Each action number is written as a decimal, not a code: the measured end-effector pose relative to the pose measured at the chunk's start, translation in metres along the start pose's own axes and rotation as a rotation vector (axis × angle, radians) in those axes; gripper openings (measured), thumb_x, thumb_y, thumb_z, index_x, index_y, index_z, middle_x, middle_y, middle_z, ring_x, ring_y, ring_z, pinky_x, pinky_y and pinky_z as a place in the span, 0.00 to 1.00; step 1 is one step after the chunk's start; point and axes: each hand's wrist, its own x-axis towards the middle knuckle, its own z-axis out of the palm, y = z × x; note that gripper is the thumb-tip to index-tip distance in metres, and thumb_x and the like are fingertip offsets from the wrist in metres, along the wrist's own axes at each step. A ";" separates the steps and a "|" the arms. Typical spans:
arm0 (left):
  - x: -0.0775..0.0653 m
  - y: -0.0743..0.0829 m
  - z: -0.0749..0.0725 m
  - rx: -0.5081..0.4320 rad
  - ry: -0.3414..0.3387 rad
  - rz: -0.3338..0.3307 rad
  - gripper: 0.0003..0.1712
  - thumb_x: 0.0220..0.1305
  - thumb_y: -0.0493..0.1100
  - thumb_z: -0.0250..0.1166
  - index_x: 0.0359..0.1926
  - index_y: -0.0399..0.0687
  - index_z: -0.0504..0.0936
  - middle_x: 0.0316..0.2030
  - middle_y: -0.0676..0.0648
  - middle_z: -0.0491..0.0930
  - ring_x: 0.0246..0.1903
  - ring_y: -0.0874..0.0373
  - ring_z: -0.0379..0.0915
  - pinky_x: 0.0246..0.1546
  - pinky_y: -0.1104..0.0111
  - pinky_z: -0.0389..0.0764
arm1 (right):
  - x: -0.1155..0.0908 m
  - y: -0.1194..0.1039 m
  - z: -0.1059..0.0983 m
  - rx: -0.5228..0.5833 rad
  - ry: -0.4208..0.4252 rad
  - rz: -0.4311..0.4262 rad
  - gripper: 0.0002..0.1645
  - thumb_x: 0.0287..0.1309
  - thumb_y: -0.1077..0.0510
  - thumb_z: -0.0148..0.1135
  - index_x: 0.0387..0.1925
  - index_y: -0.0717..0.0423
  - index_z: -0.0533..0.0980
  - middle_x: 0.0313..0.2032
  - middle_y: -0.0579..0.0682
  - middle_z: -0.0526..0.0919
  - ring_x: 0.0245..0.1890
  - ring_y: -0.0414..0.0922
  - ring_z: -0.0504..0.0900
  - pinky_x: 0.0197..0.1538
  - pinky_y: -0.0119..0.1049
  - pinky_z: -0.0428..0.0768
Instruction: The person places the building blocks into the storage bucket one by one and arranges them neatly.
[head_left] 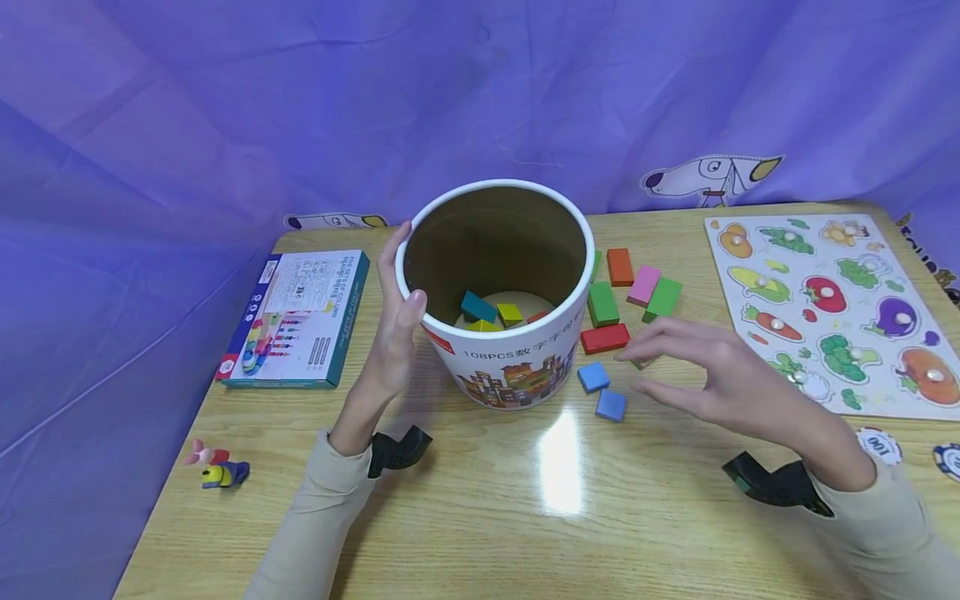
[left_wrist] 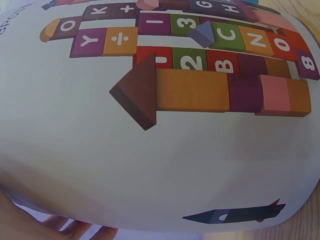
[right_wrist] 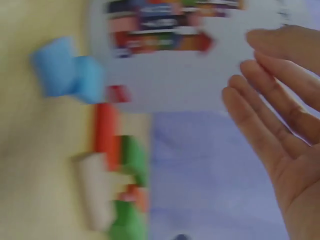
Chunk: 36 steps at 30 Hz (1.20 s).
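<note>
A white round bucket (head_left: 517, 354) printed with block pictures stands on the table, several coloured blocks lying inside at its bottom. My left hand (head_left: 393, 333) holds the bucket's left side near the rim, thumb toward the front. My right hand (head_left: 720, 375) hovers to the right of the bucket, fingers apart from the thumb and nothing held. Below its fingertips lies a plain wooden block (right_wrist: 93, 190), mostly hidden by the fingers in the head view. Close by are a red block (head_left: 605, 338), two blue blocks (head_left: 593, 377) and green blocks (head_left: 603, 304).
Farther back lie an orange block (head_left: 620, 267) and a pink block (head_left: 644, 286). A vegetable peg puzzle (head_left: 802, 342) is at the right, with poker chips (head_left: 879, 446) in front. On the left are a boxed bead set (head_left: 300, 321) and small figurines (head_left: 225, 474).
</note>
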 end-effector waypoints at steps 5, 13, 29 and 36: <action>0.000 0.000 0.000 0.004 0.003 -0.002 0.52 0.59 0.73 0.53 0.75 0.59 0.42 0.72 0.50 0.50 0.70 0.45 0.50 0.67 0.38 0.54 | -0.018 0.015 0.023 0.005 -0.151 0.129 0.24 0.44 0.66 0.75 0.45 0.45 0.82 0.43 0.38 0.82 0.46 0.33 0.77 0.51 0.22 0.75; 0.001 0.000 0.001 -0.006 0.005 0.001 0.52 0.58 0.73 0.53 0.75 0.58 0.42 0.72 0.50 0.50 0.70 0.45 0.50 0.67 0.37 0.54 | -0.024 0.023 0.047 -0.028 -0.336 0.311 0.17 0.51 0.59 0.73 0.45 0.48 0.83 0.46 0.40 0.79 0.47 0.38 0.78 0.51 0.38 0.82; 0.001 0.000 0.000 0.000 0.008 -0.008 0.53 0.57 0.75 0.54 0.75 0.58 0.43 0.72 0.49 0.51 0.70 0.46 0.50 0.67 0.38 0.55 | -0.022 0.019 0.039 -0.049 -0.374 0.267 0.18 0.50 0.61 0.73 0.44 0.44 0.82 0.45 0.37 0.80 0.45 0.35 0.78 0.50 0.36 0.81; 0.001 0.001 0.000 0.016 0.004 -0.021 0.55 0.56 0.76 0.54 0.75 0.60 0.42 0.72 0.51 0.50 0.70 0.46 0.49 0.67 0.38 0.55 | -0.008 0.010 -0.005 -0.068 -0.141 0.121 0.30 0.39 0.68 0.77 0.47 0.43 0.82 0.45 0.35 0.81 0.46 0.32 0.77 0.49 0.19 0.73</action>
